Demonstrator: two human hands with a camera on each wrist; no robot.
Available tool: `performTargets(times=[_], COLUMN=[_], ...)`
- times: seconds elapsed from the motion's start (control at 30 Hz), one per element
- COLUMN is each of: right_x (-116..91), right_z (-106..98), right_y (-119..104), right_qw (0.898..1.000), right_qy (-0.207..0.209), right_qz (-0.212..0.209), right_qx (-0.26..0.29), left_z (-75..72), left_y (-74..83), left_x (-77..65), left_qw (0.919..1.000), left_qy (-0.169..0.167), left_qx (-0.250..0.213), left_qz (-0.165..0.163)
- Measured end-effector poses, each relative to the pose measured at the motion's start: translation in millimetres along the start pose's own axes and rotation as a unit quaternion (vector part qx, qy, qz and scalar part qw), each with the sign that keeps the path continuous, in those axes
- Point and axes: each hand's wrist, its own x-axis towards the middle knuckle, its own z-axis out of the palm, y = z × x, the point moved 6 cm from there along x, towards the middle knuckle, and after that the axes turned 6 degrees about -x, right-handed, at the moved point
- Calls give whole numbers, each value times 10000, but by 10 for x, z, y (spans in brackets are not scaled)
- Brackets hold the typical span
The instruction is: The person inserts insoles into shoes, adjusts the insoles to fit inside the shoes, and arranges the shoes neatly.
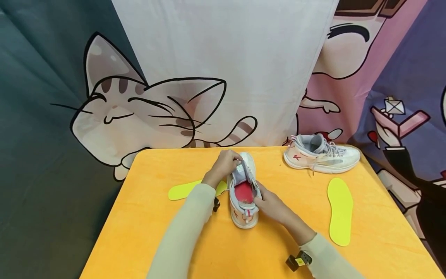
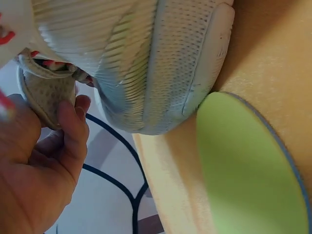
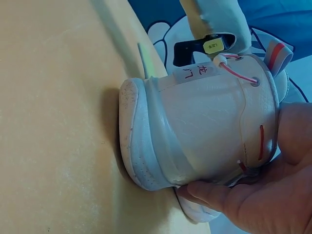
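A white sneaker point(image 1: 244, 220) stands on the table with its heel toward me, and a red footbed point(image 1: 244, 192) shows inside its opening. My left hand point(image 1: 225, 164) is at the top of the shoe. In the left wrist view that hand pinches the padded tongue point(image 2: 51, 95) between thumb and fingers. My right hand point(image 1: 270, 203) grips the right side of the collar, its thumb at the opening and its fingers along the outer wall point(image 3: 204, 117). A yellow-green insole point(image 1: 181, 190) lies left of the shoe, partly hidden under my left forearm.
A second white sneaker point(image 1: 322, 155) sits at the back right of the yellow table point(image 1: 139, 232), toe pointing right. Another yellow-green insole point(image 1: 340, 211) lies flat in front of it. Printed cloth point(image 1: 271, 69) hangs behind the table's far edge.
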Motion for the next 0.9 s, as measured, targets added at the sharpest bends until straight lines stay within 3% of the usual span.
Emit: performTargets(times=[0.17, 0.33, 0.53, 0.77, 0.9], right_x=[-25, -31, -28, -30, -30], right_z=[9, -1, -2, -2, -1], right_y=[15, 25, 38, 35, 33], right_qw=[9999, 9994, 9987, 9988, 9986], right_qy=[84, 232, 329, 313, 272], right_qz=[-14, -165, -283, -260, -329], right_qx=[-67, -194, -264, -284, -325], left_z=[-27, -121, -176, -143, -60], left_y=[72, 236, 431, 521, 527], left_x=[-66, -177, -322, -416, -415], left_qw=[9999, 9986, 9937, 9883, 9814], left_qy=[-14, 97, 2, -206, -230], left_qx=[-123, 146, 531, 754, 1050], left_qz=[48, 491, 987, 1311, 1593])
